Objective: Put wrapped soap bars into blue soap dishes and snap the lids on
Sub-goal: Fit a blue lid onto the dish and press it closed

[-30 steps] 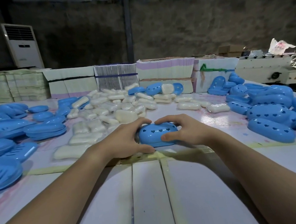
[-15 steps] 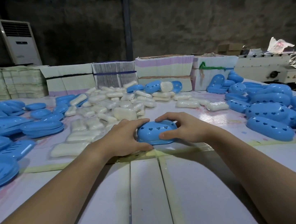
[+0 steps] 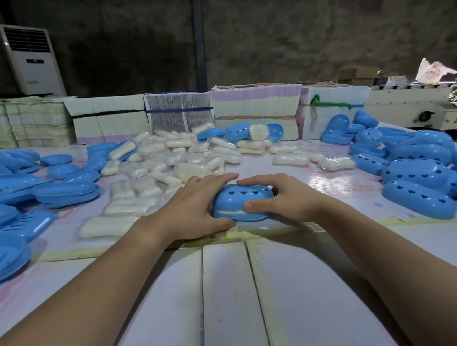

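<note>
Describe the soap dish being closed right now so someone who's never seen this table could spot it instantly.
Start at the white table and follow both forearms to its middle. There, in front of the pile of wrapped soap bars, the left hand and right hand grip one blue soap dish. Unlike the loose lids and dishes piled at either side, a pale strip of soap shows in its front seam.

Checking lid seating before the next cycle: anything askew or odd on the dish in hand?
Yes. The soap dish held by the left hand and right hand shows a pale strip of wrapped soap along its near seam, so the lid looks not fully snapped down on that side. Nothing else stands out.
</note>
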